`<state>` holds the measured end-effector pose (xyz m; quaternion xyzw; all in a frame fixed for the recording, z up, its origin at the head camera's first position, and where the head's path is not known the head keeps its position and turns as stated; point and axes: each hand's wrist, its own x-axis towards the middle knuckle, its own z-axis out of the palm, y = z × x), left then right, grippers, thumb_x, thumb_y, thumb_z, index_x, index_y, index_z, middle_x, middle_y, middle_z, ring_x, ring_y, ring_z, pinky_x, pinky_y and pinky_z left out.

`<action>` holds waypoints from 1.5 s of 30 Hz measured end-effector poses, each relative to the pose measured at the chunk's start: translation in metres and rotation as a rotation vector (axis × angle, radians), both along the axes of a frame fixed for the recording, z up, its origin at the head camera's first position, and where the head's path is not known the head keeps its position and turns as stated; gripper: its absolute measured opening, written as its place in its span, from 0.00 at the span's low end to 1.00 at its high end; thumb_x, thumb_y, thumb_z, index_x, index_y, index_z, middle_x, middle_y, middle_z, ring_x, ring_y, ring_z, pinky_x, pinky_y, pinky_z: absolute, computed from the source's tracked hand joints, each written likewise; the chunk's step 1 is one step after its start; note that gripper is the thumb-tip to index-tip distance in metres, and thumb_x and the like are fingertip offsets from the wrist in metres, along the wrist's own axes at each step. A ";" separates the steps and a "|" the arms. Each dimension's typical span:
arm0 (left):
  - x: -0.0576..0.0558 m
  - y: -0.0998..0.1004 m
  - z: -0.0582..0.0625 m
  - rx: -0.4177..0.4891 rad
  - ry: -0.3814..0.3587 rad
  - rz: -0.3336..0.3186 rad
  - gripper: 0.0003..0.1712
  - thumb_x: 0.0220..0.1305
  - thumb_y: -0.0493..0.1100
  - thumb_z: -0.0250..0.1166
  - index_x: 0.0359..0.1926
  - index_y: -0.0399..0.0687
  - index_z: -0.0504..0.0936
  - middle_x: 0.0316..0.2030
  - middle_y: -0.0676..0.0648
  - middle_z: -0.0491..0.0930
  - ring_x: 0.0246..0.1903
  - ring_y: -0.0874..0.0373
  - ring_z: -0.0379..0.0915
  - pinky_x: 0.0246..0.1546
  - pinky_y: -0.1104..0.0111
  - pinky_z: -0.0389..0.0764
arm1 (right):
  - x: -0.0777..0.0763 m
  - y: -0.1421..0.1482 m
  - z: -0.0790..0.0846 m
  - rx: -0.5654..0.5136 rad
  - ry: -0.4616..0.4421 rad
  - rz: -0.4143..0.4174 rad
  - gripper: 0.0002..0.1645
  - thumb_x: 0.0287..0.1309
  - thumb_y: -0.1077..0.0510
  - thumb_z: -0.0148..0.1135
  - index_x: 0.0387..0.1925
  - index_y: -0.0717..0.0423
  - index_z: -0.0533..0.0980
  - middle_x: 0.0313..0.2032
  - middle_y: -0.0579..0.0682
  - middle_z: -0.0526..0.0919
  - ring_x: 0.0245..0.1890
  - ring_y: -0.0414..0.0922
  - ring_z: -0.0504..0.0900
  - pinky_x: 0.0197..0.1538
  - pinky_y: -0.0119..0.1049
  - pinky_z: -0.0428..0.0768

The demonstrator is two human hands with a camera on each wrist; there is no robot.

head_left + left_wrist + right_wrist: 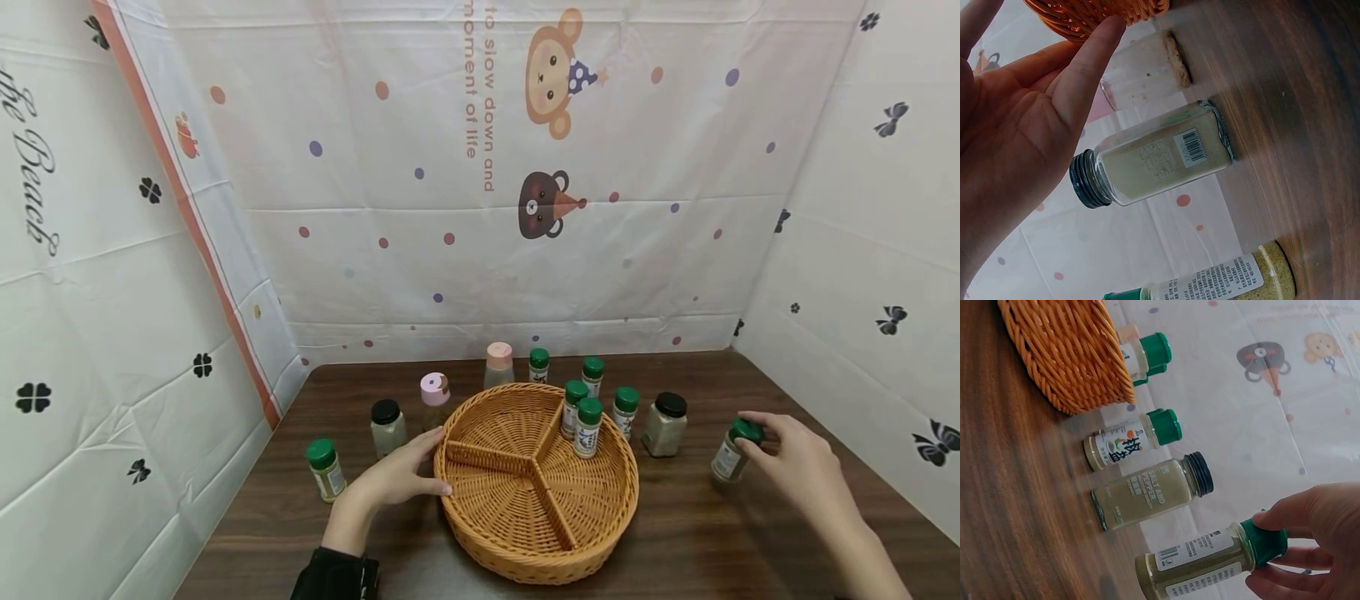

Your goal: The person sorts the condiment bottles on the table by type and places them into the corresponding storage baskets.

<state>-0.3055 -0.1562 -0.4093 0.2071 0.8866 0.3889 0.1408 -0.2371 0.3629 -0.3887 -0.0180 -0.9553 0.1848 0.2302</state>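
Note:
A round wicker basket (540,571), split by dividers into three compartments, stands on the table. My left hand (397,475) rests against its left rim, thumb and fingers spread and fairly straight. In the left wrist view, the thumb (1088,69) reaches to the wicker side. Two green-capped spice jars (587,433) stand in the basket's right rear compartment. My right hand (798,467) pinches the green cap of another spice jar (726,461), right of the basket. That jar (1194,565) leans, with brownish-green powder behind its white labels. Whether its base touches the table, I cannot tell.
A black-capped salt and pepper jar (664,427) stands between basket and right hand. Several green-capped jars (625,408) are behind the basket. On the left are another black-capped jar (387,429), a green-capped jar (326,471) and a pink-capped jar (435,392). A printed white cloth (375,275) hangs behind.

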 end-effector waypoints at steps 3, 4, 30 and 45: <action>0.000 0.000 0.000 -0.002 0.002 -0.005 0.53 0.59 0.48 0.74 0.76 0.37 0.55 0.76 0.33 0.52 0.69 0.35 0.63 0.68 0.39 0.63 | 0.004 -0.003 0.000 -0.005 0.004 0.004 0.25 0.56 0.60 0.71 0.54 0.65 0.78 0.46 0.72 0.80 0.39 0.65 0.84 0.33 0.58 0.80; -0.001 0.000 0.000 -0.002 0.002 -0.007 0.53 0.59 0.48 0.74 0.76 0.37 0.55 0.76 0.33 0.52 0.69 0.35 0.63 0.68 0.39 0.63 | 0.006 -0.004 -0.001 -0.006 0.006 0.006 0.25 0.55 0.60 0.72 0.54 0.65 0.78 0.46 0.72 0.80 0.39 0.65 0.85 0.33 0.58 0.80; -0.001 -0.003 0.001 -0.008 0.002 -0.016 0.53 0.59 0.48 0.73 0.76 0.36 0.55 0.76 0.32 0.52 0.69 0.34 0.63 0.67 0.39 0.64 | 0.030 -0.026 -0.009 -0.056 -0.035 0.030 0.27 0.56 0.58 0.72 0.56 0.63 0.78 0.48 0.68 0.81 0.42 0.62 0.85 0.33 0.44 0.85; 0.000 -0.001 0.001 -0.013 0.003 -0.014 0.53 0.59 0.48 0.74 0.76 0.36 0.55 0.76 0.32 0.52 0.69 0.34 0.63 0.67 0.39 0.64 | 0.031 -0.041 -0.003 -0.043 0.090 0.058 0.23 0.51 0.57 0.76 0.51 0.55 0.82 0.43 0.57 0.85 0.32 0.24 0.79 0.29 0.32 0.83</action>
